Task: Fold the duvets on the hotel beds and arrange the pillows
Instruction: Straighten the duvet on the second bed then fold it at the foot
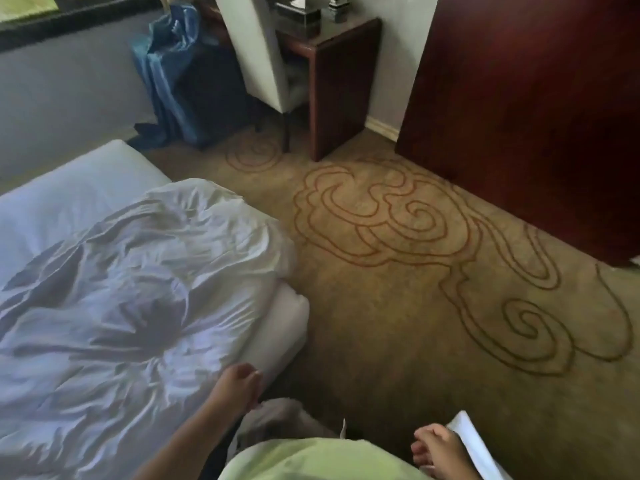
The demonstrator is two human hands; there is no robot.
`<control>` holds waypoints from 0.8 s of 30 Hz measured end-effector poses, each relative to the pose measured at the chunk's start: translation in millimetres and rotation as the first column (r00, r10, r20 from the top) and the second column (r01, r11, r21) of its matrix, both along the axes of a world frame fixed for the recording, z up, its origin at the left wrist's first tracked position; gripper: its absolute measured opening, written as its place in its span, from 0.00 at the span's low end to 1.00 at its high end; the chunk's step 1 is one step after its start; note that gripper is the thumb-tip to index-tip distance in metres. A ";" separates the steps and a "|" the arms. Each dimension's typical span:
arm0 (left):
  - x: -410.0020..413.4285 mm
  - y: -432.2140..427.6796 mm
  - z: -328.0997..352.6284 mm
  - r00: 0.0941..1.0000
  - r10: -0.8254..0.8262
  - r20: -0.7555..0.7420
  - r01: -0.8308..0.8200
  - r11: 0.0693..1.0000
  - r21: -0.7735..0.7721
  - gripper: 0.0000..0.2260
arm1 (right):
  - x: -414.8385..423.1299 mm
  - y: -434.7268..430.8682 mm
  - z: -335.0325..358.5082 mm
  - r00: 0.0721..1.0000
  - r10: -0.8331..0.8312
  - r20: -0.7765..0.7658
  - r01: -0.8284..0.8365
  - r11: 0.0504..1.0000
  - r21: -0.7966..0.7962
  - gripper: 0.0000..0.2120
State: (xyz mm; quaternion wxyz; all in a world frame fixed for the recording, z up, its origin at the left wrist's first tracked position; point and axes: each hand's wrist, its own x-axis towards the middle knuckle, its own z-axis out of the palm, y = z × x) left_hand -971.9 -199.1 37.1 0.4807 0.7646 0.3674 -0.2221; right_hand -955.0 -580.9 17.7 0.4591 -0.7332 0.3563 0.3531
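My left hand [239, 382] rests at the near edge of the rumpled white duvet [131, 289], fingers curled loosely; whether they pinch the fabric cannot be determined. The duvet lies heaped on the bed [69, 192], overhanging its corner beside the patterned carpet [398, 271]. My right hand [438, 450] is closed on a white cloth edge [471, 445] at lower right. A wooden desk [339, 88] and a blue bag [176, 81] stand beyond.
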 end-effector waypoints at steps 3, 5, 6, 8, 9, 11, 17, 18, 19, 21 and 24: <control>15.3 -9.8 -10.7 0.996 -0.003 -0.086 0.007 0.999 0.044 0.11 | 28.0 -25.8 0.0 0.998 -0.014 -0.061 0.013 1.000 -0.011 0.06; 23.0 -9.3 -24.3 0.992 0.001 -0.128 0.008 0.997 0.075 0.10 | 57.7 -33.9 -5.8 0.997 0.017 -0.079 -0.018 1.000 -0.014 0.06; 27.1 -8.7 -30.3 0.989 0.016 -0.148 -0.004 0.997 0.081 0.10 | 75.9 -33.9 -9.4 0.996 0.028 -0.088 -0.030 0.999 -0.014 0.06; 37.5 -6.7 -42.3 0.981 0.047 -0.187 -0.031 0.996 0.085 0.09 | 120.9 -27.6 -16.1 0.993 0.051 -0.108 -0.052 0.999 -0.003 0.05; 45.1 -7.2 -45.3 0.976 0.065 -0.209 -0.048 0.995 0.088 0.09 | 147.3 -23.3 -20.2 0.991 0.076 -0.108 -0.075 0.997 0.010 0.06; 64.5 -7.9 -51.8 0.964 0.119 -0.239 -0.101 0.991 0.085 0.08 | 206.5 -10.2 -21.6 0.989 0.123 -0.082 -0.121 0.992 0.024 0.06; 170.3 -8.2 -44.5 0.929 0.261 -0.263 -0.262 0.965 0.034 0.10 | 377.5 23.4 -19.5 0.975 0.220 0.022 -0.221 0.974 0.053 0.05; 192.6 -6.3 -36.3 0.919 0.302 -0.254 -0.308 0.951 0.017 0.10 | 402.3 25.9 -19.6 0.970 0.239 0.032 -0.241 0.970 0.046 0.05; 215.7 -3.2 -26.7 0.911 0.338 -0.235 -0.349 0.937 -0.006 0.10 | 425.6 27.7 -16.2 0.960 0.279 0.034 -0.280 0.959 0.045 0.05; 259.5 5.1 -6.8 0.897 0.404 -0.178 -0.416 0.909 -0.036 0.09 | 474.3 33.2 -15.9 0.947 0.320 0.027 -0.320 0.947 0.000 0.04; 313.3 15.8 20.3 0.865 0.494 -0.087 -0.499 0.865 -0.058 0.09 | 541.5 41.0 -16.9 0.923 0.385 0.013 -0.384 0.922 -0.049 0.04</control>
